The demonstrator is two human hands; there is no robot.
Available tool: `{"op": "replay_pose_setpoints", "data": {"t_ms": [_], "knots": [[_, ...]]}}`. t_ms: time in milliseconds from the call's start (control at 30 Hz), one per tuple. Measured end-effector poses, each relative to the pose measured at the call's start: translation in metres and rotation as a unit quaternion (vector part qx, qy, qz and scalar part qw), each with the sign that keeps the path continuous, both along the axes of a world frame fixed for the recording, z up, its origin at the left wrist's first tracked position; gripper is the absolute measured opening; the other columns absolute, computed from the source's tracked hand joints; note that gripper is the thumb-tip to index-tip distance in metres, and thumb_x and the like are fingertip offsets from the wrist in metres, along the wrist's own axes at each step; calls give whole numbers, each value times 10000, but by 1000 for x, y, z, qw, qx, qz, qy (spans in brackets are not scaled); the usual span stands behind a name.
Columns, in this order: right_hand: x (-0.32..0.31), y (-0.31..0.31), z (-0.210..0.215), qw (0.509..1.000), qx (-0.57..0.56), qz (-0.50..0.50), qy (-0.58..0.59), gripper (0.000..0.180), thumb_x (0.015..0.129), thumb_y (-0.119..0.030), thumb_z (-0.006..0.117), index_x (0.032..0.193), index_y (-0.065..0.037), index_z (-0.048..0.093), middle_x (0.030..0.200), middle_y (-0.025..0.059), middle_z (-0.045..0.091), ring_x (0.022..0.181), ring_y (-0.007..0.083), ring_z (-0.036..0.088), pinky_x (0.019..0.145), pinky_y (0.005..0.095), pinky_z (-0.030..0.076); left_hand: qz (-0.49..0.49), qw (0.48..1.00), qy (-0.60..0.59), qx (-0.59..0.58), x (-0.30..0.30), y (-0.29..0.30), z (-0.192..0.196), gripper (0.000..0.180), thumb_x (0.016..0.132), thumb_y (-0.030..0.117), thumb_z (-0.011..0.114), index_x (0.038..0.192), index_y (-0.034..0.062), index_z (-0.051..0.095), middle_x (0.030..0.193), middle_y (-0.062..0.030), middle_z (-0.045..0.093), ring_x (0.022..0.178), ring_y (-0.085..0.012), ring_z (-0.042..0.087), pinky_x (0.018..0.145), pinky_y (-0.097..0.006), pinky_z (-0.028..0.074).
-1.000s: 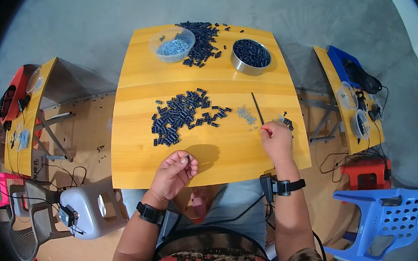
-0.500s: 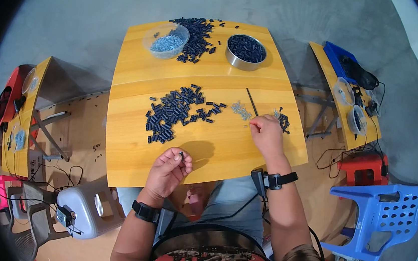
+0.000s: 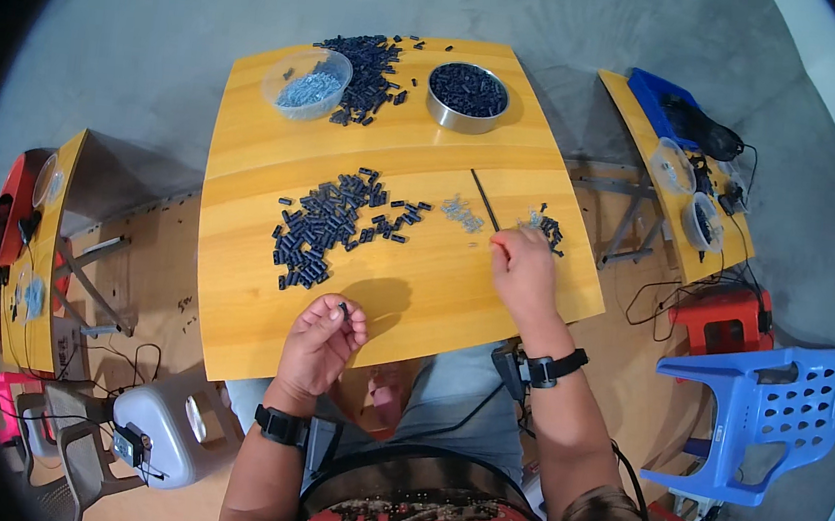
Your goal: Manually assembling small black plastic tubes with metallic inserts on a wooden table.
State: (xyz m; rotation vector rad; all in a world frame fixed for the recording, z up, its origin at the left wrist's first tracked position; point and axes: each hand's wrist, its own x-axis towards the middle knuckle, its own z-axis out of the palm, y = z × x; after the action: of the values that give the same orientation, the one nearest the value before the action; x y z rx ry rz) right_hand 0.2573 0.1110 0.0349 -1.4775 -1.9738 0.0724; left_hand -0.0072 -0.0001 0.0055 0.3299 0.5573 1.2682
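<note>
My left hand (image 3: pixel 323 340) is held at the near edge of the wooden table (image 3: pixel 413 305), gripping a small black cylindrical piece (image 3: pixel 344 310) between thumb and fingertips. Farther right, my right hand (image 3: pixel 525 271) rests low over the tabletop with its fingers bent together; what they pinch, if anything, is hidden. Just past those fingers lie a thin black rod (image 3: pixel 484 199) and a scatter of small clear or silvery bits (image 3: pixel 461 215). Small dark pieces (image 3: pixel 551 235) sit close beyond the right knuckles. A heap of black cylindrical pieces (image 3: pixel 325 227) spreads left of centre.
Toward the far edge stand a clear bowl (image 3: pixel 272 81) of pale bluish bits, a loose black pile (image 3: pixel 363 74) and a metal tin (image 3: pixel 463 121) full of black pieces. Side tables flank both sides. A blue plastic chair (image 3: pixel 723 431) is at right, a grey stool (image 3: pixel 160 427) at left.
The whole view has shifted so the table appears farther left. Relative to the table, my right hand has moved slightly right, toward the small dark pieces. My left hand keeps its piece.
</note>
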Motion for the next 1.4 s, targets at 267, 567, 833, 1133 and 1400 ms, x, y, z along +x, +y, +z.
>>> {"op": "replay_pose_setpoints", "data": {"t_ms": [267, 567, 833, 1133, 1400], "knots": [[8, -4, 1, 999, 26, 16, 11, 40, 707, -14, 625, 747, -13, 619, 756, 146, 597, 784, 328, 559, 712, 403, 467, -3, 1000, 2, 12, 0, 0, 1, 92, 903, 150, 562, 957, 76, 552, 923, -63, 585, 849, -164, 565, 774, -289, 477], [3, -6, -6, 999, -31, 23, -33, 33, 717, -28, 619, 743, -18, 602, 765, 145, 590, 809, 327, 557, 745, 397, 462, -6, 1000, -7, 15, -2, -1, 1, 93, 905, 144, 559, 957, 67, 553, 922, -65, 585, 859, -162, 568, 787, -291, 480], [-5, -5, -8, 997, -13, 17, -75, 31, 722, -17, 603, 753, -20, 597, 769, 151, 584, 803, 339, 550, 729, 408, 456, 2, 1000, -15, 4, -3, -1, -2, 104, 907, 139, 559, 955, 47, 565, 917, -69, 609, 830, -153, 579, 781, -286, 480], [-42, -7, 14, 999, -13, 32, -37, 44, 722, -48, 625, 753, -31, 599, 769, 137, 588, 817, 330, 547, 726, 401, 458, -13, 1000, -4, 10, -5, -1, -3, 139, 910, 176, 554, 952, 43, 551, 917, -66, 592, 810, -149, 569, 782, -285, 481], [-94, -4, 9, 985, -99, 140, 32, 30, 720, -51, 618, 745, -36, 618, 749, 120, 597, 785, 306, 561, 702, 390, 468, -17, 999, -29, 5, -4, -2, -3, 118, 918, 145, 545, 966, 38, 553, 924, -63, 604, 818, -139, 574, 776, -272, 472]]}}
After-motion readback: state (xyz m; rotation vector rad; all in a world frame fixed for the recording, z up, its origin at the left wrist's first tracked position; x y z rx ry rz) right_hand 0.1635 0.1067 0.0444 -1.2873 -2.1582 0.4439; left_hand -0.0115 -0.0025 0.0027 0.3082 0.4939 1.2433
